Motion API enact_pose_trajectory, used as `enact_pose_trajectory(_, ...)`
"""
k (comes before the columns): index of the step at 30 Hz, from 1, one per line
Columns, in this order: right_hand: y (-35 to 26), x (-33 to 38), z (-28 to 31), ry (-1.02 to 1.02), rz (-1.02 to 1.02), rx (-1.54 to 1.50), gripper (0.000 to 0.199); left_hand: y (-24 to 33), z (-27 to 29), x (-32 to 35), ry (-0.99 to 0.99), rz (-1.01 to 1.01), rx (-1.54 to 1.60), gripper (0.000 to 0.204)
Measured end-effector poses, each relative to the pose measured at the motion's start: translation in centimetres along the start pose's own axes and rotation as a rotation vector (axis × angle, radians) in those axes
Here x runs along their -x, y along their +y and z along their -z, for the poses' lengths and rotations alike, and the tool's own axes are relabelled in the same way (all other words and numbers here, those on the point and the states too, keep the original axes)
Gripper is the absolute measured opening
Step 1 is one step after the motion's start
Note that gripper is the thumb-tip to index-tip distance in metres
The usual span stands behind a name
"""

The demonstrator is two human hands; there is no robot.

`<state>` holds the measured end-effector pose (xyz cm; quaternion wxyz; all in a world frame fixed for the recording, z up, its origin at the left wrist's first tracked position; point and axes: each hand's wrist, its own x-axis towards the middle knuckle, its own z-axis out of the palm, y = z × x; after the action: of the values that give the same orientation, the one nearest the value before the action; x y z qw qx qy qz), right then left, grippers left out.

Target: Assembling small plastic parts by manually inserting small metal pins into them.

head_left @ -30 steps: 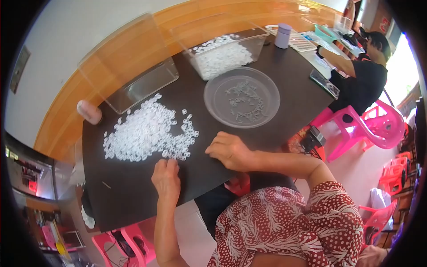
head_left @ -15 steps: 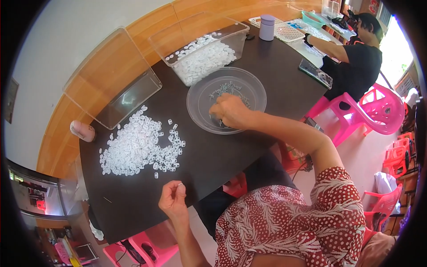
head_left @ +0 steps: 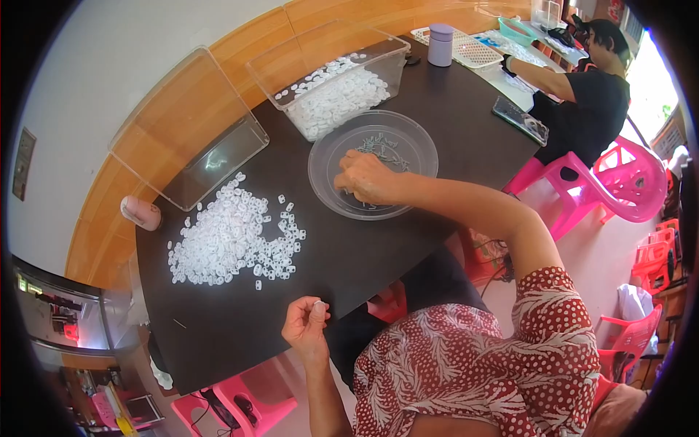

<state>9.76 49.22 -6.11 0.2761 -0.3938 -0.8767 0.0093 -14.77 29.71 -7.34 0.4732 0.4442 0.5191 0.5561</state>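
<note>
Many white pieces (head_left: pixel 226 237) are left loose at nine o'clock (finished, I see none). Left hand (head_left: pixel 306 329) seems to pinch one; the grip of right hand (head_left: pixel 368 177), at twelve, I cannot tell.

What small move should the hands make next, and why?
Probably pinch and lift one of the small grey screw-like pieces: the right hand is among them in the round clear tray, while the left hand appears to pinch a small white piece.
</note>
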Motion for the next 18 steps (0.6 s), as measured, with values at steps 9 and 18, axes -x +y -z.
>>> enact_pose_trajectory(9, 1.1, -0.5, -0.3, -0.109, 0.081, 0.057, 0.004, 0.1, -0.3, -0.2, 0.017, -0.018, 0.014, 0.014)
enact_pose_trajectory(18, 0.5, -0.7, 0.5, 0.024, -0.103, -0.262, 0.01, -0.4, -0.3, -0.2, 0.037, -0.062, 0.012, 0.014)
